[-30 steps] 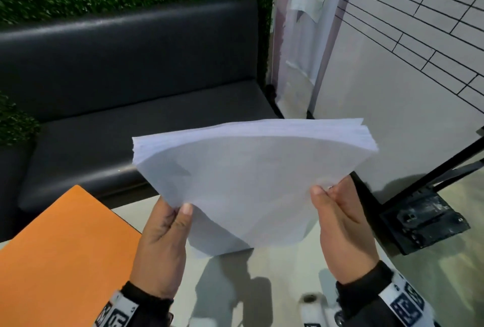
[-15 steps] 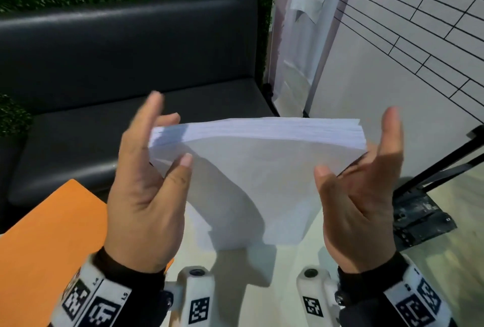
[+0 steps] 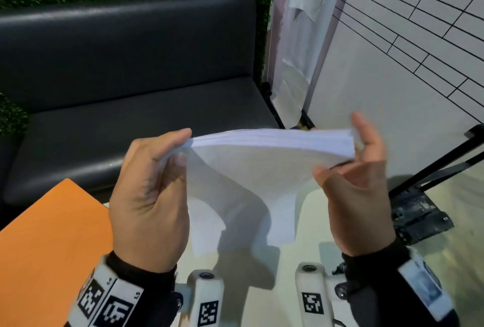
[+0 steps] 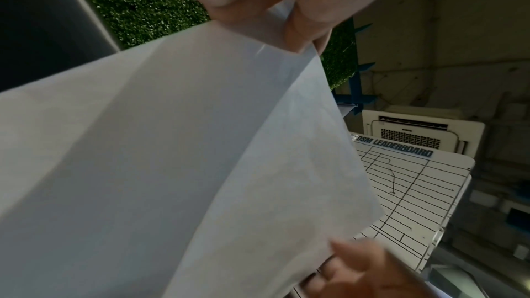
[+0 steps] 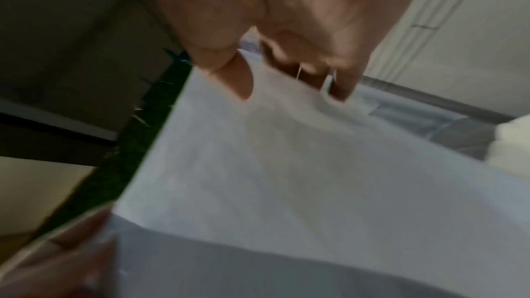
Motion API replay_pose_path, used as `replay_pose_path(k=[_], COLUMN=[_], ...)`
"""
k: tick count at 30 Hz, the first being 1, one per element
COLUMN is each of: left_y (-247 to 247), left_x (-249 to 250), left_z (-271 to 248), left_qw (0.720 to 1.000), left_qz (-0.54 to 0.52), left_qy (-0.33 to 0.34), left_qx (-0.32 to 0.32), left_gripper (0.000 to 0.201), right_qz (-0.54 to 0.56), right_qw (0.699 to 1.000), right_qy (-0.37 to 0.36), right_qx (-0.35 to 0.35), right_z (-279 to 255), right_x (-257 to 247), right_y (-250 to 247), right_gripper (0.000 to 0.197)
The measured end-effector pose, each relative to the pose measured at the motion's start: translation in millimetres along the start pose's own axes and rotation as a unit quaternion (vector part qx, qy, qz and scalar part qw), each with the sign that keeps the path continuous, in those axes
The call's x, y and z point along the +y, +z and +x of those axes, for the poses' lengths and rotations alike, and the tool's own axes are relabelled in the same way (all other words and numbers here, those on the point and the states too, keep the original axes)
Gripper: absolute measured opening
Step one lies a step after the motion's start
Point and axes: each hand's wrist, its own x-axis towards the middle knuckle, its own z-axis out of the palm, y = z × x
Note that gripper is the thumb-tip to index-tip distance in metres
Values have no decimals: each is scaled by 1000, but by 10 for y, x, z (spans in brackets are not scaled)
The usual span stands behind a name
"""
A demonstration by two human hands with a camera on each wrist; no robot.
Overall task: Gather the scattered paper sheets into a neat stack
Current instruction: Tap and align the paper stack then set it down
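Left hand: your left hand (image 3: 149,203) pinches the stack's near-left corner, thumb on the face toward you, fingers curled behind; this steadies that side.
Right hand: your right hand (image 3: 358,190) has its thumb pressed to the front at the opposite side, fingers reaching behind the edge; whether it truly clamps, I cannot tell; blur hides it.
Paper stack: the paper stack (image 3: 262,169) stands on its lower edge on the white table (image 3: 309,214) between your hands, bowed; likely so you can tap the edges level.
Beyond your grip: an orange board (image 3: 47,243) lies left of your left wrist; a dark bench (image 3: 125,91) sits behind the sheets.
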Motion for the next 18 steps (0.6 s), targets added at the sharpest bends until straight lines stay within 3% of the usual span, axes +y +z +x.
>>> replay_pose_path(k=[1,2,4,5,8,11,13,15,16,18], left_y=[3,11,32,39,15,-11,13,52,65,77], left_x=[12,23,63,76,150,188,192,189,200,185], left_z=[-4,-6,14,33,84,97,55,-34,-85,-145], left_qw=[1000,1000,1000,999,997,994,994,995,995,997], left_qz=[-7,-11,-10,-7,-4,24,17,19,38,49], left_qy=[7,13,24,31,59,82,87,88,84,61], left_qx=[-1,-2,5,17,59,69,69,40,23,9], left_gripper=[35,35,36,36,33,40,45,32,26,33], right_qz=[9,-5,-92,-101,-27,17,41,57,45,-6], right_qw=[999,996,992,993,999,998,998,997,997,998], right_qy=[46,85,83,56,-9,-44,-33,6,22,28], right_qx=[-9,-6,-37,-27,-46,-46,-40,-48,-53,-48], right_z=[26,36,11,6,-93,-146,-186,-241,-266,-300], right_x=[52,81,93,97,-35,-81,-86,-31,-17,15], right_y=[-36,-46,-12,-6,49,22,8,-33,-41,-64], right_gripper=[37,29,56,57,39,33,29,26,27,27])
